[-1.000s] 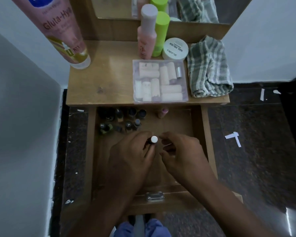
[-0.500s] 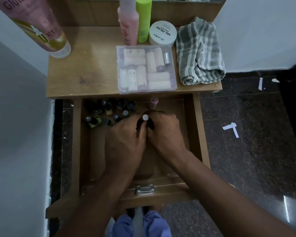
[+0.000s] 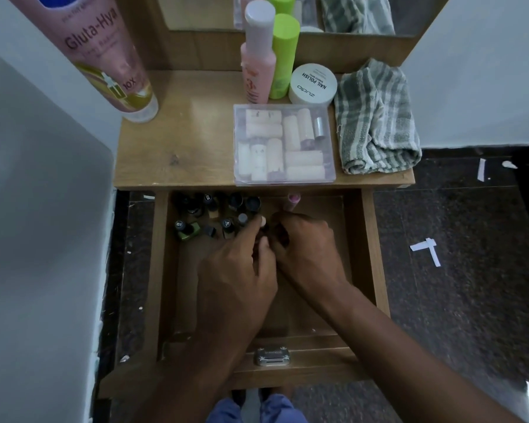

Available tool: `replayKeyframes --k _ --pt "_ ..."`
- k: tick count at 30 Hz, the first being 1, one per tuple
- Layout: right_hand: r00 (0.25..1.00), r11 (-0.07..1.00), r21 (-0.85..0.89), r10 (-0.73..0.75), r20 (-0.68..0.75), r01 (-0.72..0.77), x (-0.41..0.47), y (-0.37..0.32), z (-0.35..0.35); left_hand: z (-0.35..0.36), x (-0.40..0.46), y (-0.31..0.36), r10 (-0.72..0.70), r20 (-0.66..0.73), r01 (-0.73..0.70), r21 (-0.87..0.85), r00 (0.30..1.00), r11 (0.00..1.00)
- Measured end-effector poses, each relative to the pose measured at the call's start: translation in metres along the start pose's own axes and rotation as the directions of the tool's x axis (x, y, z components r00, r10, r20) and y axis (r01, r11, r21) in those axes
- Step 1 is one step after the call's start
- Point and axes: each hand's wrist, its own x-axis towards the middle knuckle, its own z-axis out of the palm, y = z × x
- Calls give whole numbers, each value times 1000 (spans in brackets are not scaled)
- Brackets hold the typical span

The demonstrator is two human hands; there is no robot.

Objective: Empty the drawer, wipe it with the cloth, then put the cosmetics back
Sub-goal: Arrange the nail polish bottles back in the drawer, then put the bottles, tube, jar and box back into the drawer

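Drawer [image 3: 370, 257] stands pulled out below the front edge of the counter [image 3: 177, 141], its front half bare. Nail polish bottles [image 3: 208, 215] cluster in its back left corner, most upright and one green bottle [image 3: 185, 235] lying on its side; a pink tube [image 3: 291, 201] lies against the back wall towards the right. Left hand [image 3: 239, 270] reaches in with fingers curled, thumb and forefinger seemingly pinching a small dark bottle with a pale cap [image 3: 262, 222] beside the cluster. Right hand [image 3: 306, 251] meets it from the right, fingers curled over the same spot; whether it grips anything cannot be told. On the counter, from left to right: a large pink tube [image 3: 110, 65] at the back left corner, a clear box [image 3: 283, 145] at the front edge, a pink bottle [image 3: 257, 65], green bottle [image 3: 283, 56] and white jar [image 3: 313, 83] behind it, and a folded striped cloth [image 3: 376, 117] at the right edge. Judged from this layout, either emptying or restocking is in hand; which cannot be told. The next move calls for a sure hold on one small bottle without toppling its neighbours.
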Motion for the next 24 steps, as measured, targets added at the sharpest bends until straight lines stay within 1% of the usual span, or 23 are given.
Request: replayKeyframes --k 2,5,7,9,11,13,15,18,22,24 --pt "1000 1000 -31 -5 -8 4 -3 2 -2 -4 0 -1 27 -16 -27 -32 1000 999" --pt "1000 999 -50 -16 -18 15 -12 1 -11 -14 1 0 80 -75 -85 -64 994 994" --pt "998 999 -44 -23 -61 21 -19 -3 -24 -24 5 4 101 -122 -113 -100 987 989" --pt "985 1000 4 -26 -169 27 -25 -13 -43 -37 13 9 96 -168 -118 -130 981 984" --pt "951 997 76 -8 -310 33 -27 -25 -63 -50 25 15 87 -208 -114 -122 974 986" --pt "899 992 127 46 -436 11 -23 -35 -80 -58 39 19 57 -234 -83 -101 971 991" --pt "854 984 176 127 -505 -42 -15 -38 -88 -60 55 19 18 -234 -35 -68 972 997" --pt "828 972 192 216 -518 -134 -3 -36 -90 -56 76 12 -12 -205 8 -23 979 1000" --pt "832 968 180 241 -500 -173 8 -33 -87 -49 92 5 2 -166 -4 -12 986 1000" --pt "847 966 186 249 -470 -181 13 -31 -85 -48 95 6 7 -145 -5 16 989 1000"
